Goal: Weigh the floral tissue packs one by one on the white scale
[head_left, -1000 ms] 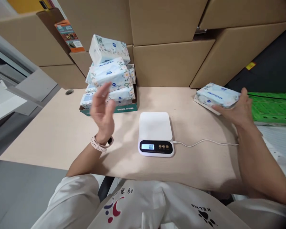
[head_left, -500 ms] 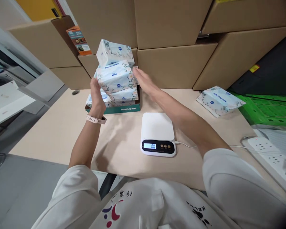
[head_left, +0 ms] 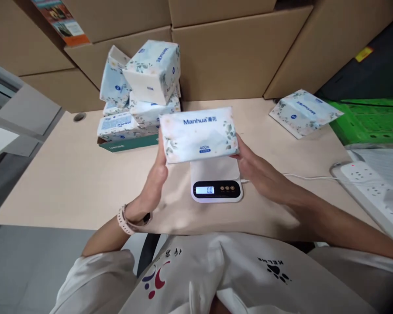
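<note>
Both my hands hold one floral tissue pack by its ends, in the air just above the white kitchen scale. My left hand grips the pack's left end and my right hand grips its right end. The scale's display reads 0.0 and its platform is partly hidden behind the pack. A pile of tissue packs sits on a green cardboard tray at the back left. Another single tissue pack lies at the back right of the table.
Stacked cardboard boxes wall the far side of the beige table. A white cable runs from the scale to a power strip at the right. A green crate sits beyond the right edge.
My hands closed on a pack from the pile and carried it toward me, over the scale. The view tilted down. The pile's top packs shifted.
</note>
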`<state>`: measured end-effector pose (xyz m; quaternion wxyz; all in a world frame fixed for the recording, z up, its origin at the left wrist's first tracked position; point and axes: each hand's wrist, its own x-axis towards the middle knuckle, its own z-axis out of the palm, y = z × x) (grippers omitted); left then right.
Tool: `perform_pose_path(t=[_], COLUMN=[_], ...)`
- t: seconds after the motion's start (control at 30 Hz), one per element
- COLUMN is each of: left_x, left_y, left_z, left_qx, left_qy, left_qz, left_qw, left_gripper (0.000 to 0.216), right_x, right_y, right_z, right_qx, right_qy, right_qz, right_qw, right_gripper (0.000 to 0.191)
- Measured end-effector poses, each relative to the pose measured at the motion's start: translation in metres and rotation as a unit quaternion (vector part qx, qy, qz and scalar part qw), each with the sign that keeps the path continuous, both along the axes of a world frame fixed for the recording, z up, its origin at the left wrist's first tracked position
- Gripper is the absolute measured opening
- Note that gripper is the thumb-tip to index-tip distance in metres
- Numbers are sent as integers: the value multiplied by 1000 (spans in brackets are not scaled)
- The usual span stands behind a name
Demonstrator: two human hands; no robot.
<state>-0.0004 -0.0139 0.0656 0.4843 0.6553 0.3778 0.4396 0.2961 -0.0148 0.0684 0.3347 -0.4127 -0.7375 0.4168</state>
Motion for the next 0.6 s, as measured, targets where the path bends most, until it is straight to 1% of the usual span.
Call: perform_pose_path(t=[0.07,0.13,0.2,0.3,0.4,0.5,0.6], left_x=[9,18,24,24,13,1,-6], left_y=[0,4,7,10,13,19,26], left_z=[-19,-33,-42,-51,-61,-68,-71], left_qx=[-5,-17,-27,-45,-68,-71,-82], left_qy=[10,16,19,26,37,31,-8], left_qz=[-41,-72,-88,-89,-66,-15,25], left_qw=[999,997,996,995,995,997,996], left_gripper=[79,74,72,71,72,73,77], right_x=[13,22,26,29,33,38,44], right_y=[-15,-21,-22,-18,-11,-8,-9], right_z=[-16,-28,-38,-54,-74,-87,-91], right_qx=[-31,-47,-53,-56,1,80,92], right_qy=[-8,-16,-20,-10,29,58,63], right_qz=[-35,-65,-88,-113,-174,-240,-270], right_qw=[999,997,994,992,984,966,956], right_gripper=[73,71,69,64,63,70,68])
